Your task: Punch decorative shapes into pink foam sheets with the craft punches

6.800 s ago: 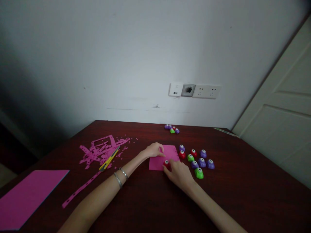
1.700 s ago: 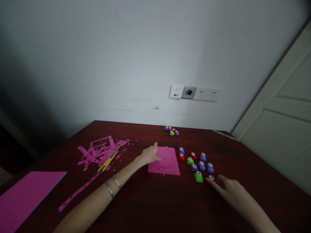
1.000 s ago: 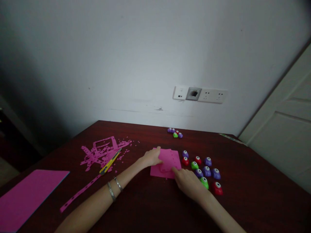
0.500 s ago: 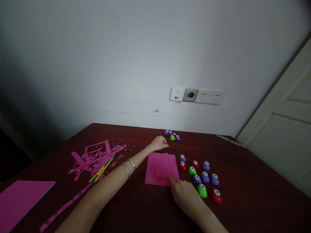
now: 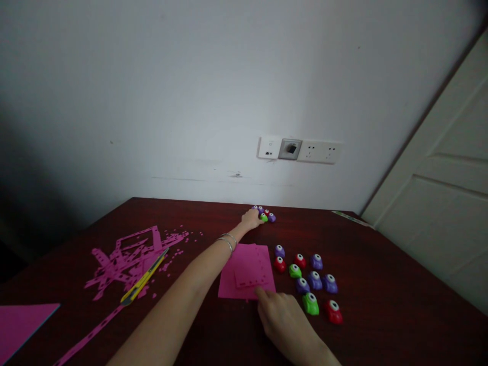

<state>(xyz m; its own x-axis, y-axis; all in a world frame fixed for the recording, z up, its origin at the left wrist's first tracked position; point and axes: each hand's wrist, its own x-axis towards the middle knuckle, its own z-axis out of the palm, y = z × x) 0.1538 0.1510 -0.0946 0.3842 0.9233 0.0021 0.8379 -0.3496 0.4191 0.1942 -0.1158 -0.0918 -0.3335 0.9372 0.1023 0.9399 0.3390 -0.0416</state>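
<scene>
My left hand (image 5: pixel 250 219) is stretched to the far side of the table, its fingers closed about a green craft punch (image 5: pixel 264 217) in a small far group. Purple and red punches (image 5: pixel 271 217) stand close beside that one; the fingertips are partly hidden. Near me, my right hand (image 5: pixel 284 317) has curled fingers, with thumb and forefinger at the lower edge of a pink paper sheet (image 5: pixel 226 284). On this sheet lies a smaller pink paper (image 5: pixel 247 267) with rows of punched holes along its edges. Several eye-topped punches (image 5: pixel 314 280) in purple, red and green stand right of the paper.
Pink paper scraps (image 5: pixel 129 262) and tiny cut-outs lie at the left, with a yellow utility knife (image 5: pixel 143 282) on them. A larger pink sheet (image 5: pixel 23 328) is at the left edge. A patterned strip (image 5: pixel 353 218) lies far right, before the wall (image 5: pixel 190 101).
My left hand has moved forward from above the paper to the far group of punches. My right hand stays at the paper's lower edge. The view has shifted slightly.
</scene>
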